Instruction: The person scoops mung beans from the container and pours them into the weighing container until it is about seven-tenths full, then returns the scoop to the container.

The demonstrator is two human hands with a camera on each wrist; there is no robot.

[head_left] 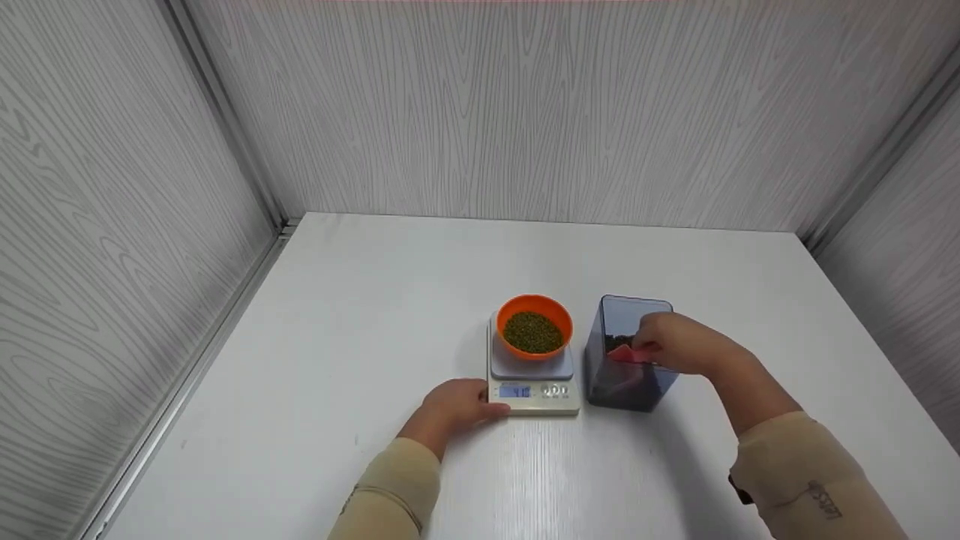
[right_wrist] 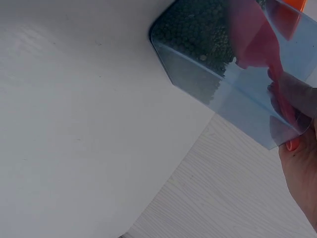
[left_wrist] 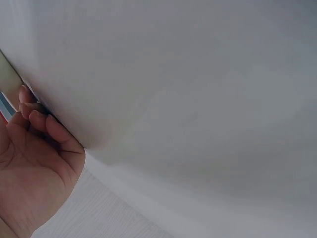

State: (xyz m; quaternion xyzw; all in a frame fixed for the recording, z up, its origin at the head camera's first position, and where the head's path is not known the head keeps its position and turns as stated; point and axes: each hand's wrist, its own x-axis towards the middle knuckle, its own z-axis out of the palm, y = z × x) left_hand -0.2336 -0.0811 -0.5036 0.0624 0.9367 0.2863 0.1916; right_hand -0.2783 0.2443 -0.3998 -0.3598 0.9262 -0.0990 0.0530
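My left hand (head_left: 456, 405) holds the front left corner of a white kitchen scale (head_left: 534, 407), thumb along its front edge. In the left wrist view the fingers of this hand (left_wrist: 42, 158) curl against the scale's side. An orange bowl (head_left: 534, 356) with small green beans sits on the scale, whose display is lit. My right hand (head_left: 682, 341) grips a pink scoop (head_left: 627, 354) by its handle, inside a tall see-through container (head_left: 622, 394) right of the scale. In the right wrist view the scoop (right_wrist: 255, 44) lies close to the green beans (right_wrist: 190, 29) at the container's bottom.
All of this stands on a white table (head_left: 360, 300). Grey wood-grain panels rise behind it (head_left: 480, 112) and at the left (head_left: 112, 225) and right (head_left: 900, 202). The bowl and the container stand close together, with a narrow gap between scale and container.
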